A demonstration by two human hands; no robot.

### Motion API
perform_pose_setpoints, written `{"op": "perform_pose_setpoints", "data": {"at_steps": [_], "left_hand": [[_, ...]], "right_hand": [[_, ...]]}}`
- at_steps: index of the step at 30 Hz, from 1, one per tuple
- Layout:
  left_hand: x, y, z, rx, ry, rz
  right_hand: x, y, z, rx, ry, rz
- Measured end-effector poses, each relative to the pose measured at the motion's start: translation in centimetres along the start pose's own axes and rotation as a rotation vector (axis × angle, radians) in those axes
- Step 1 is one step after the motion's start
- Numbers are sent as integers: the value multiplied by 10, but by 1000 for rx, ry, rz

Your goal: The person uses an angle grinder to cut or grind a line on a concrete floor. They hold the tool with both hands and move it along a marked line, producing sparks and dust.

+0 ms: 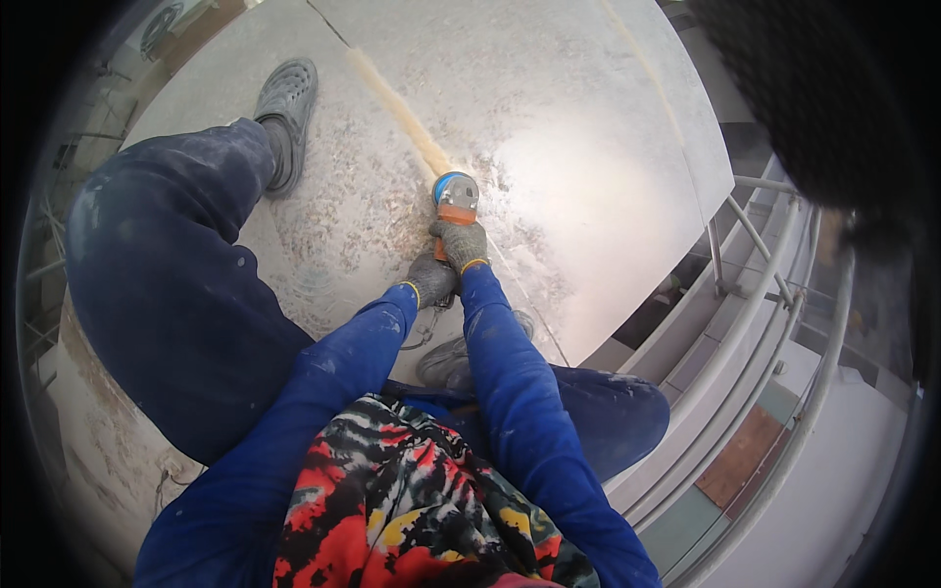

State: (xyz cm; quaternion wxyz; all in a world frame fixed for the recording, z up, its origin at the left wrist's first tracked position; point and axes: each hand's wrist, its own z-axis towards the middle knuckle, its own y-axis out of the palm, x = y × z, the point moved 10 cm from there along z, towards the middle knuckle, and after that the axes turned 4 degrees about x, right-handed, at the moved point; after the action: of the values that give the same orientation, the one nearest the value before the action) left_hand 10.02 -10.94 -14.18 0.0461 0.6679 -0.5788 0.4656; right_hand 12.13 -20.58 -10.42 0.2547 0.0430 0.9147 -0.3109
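Note:
Both my hands wear grey knit gloves with yellow cuffs and are closed around an orange angle grinder point(457, 212). My right hand point(464, 242) wraps the body just behind the grey head. Lower and to the left, my left hand point(431, 278) grips the rear end, which it mostly hides. A blue-edged disc point(446, 182) at the tool's front rests on or just over a pale, dusty slab point(578, 147). The disc meets the near end of a tan filler strip point(397, 108), which runs along a seam toward the far left. Whether the disc spins cannot be made out.
I sit on the slab with my legs bent; a grey clog point(287, 108) is on my left foot. A cord point(421, 340) lies below my hands. Past the slab's right edge stand metal railings point(750, 309) over a lower level. A dark blurred shape point(804, 118) covers the upper right.

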Motion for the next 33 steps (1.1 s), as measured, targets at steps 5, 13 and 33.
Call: {"op": "perform_pose_setpoints", "data": {"at_steps": [5, 13, 33], "left_hand": [[-19, 8, -15, -86, -177, -74], [6, 9, -11, -74, 31, 81], [24, 0, 10, -131, -32, -33]], "right_hand": [[-8, 6, -20, -30, -42, -78], [16, -7, -8, 53, 52, -55], [17, -31, 12, 79, 140, 111]]}}
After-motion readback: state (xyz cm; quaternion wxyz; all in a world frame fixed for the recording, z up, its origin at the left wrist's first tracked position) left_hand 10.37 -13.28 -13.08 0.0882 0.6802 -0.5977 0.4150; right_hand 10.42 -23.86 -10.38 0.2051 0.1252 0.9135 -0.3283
